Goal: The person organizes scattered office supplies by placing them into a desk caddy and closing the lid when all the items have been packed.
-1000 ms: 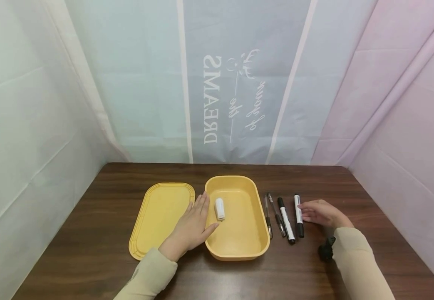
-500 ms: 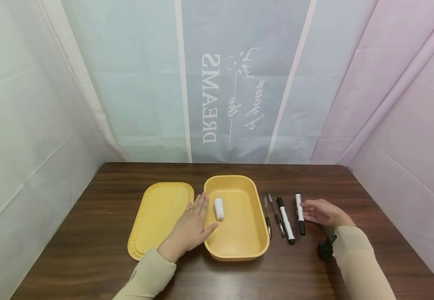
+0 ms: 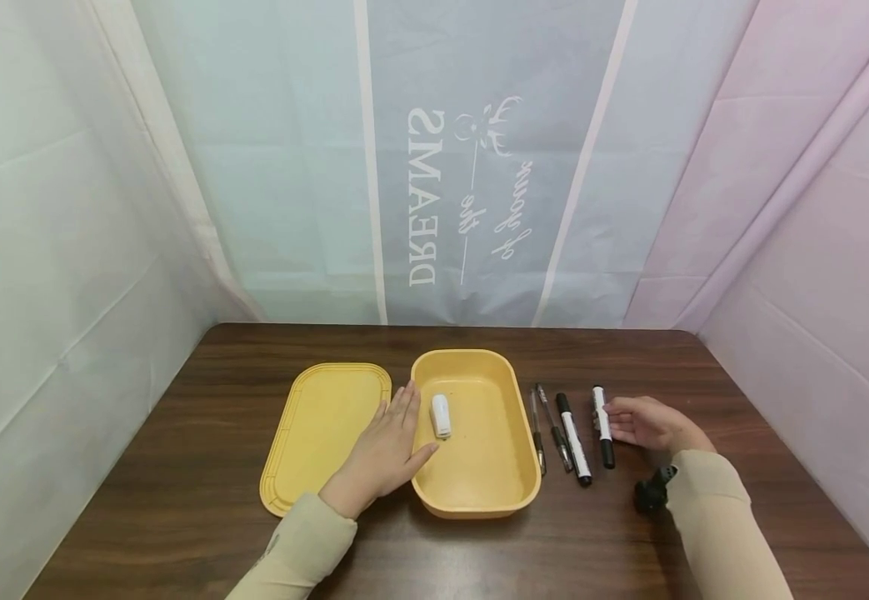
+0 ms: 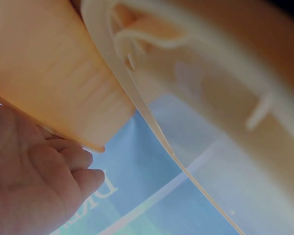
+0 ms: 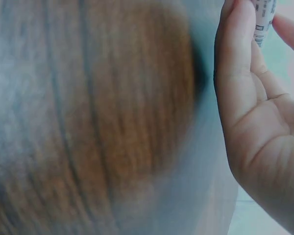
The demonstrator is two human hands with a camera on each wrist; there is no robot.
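Note:
My right hand (image 3: 651, 423) pinches a white marker (image 3: 602, 425) with black ends, right of the other pens. In the right wrist view, the printed barrel of the marker (image 5: 263, 19) shows between thumb and fingers. My left hand (image 3: 382, 450) lies with straight fingers along the left rim of a yellow plastic box (image 3: 490, 450), thumb reaching over the edge. The left wrist view has the fingers of my left hand (image 4: 44, 171) beside the box's wall (image 4: 63, 93). Inside the box is a small white stapler-like thing (image 3: 441, 417).
A second white marker (image 3: 573, 439) and two clear pens with black grips, the left pen (image 3: 537, 435) and the right pen (image 3: 554, 427), lie right of the box. The yellow lid (image 3: 317, 442) lies flat on the dark wooden table (image 3: 202, 467) at left. Printed cloth (image 3: 464, 208) hangs behind.
My right hand has shifted the marker slightly to the right and away from me, with its lower end swinging right. My left hand stays on the box rim.

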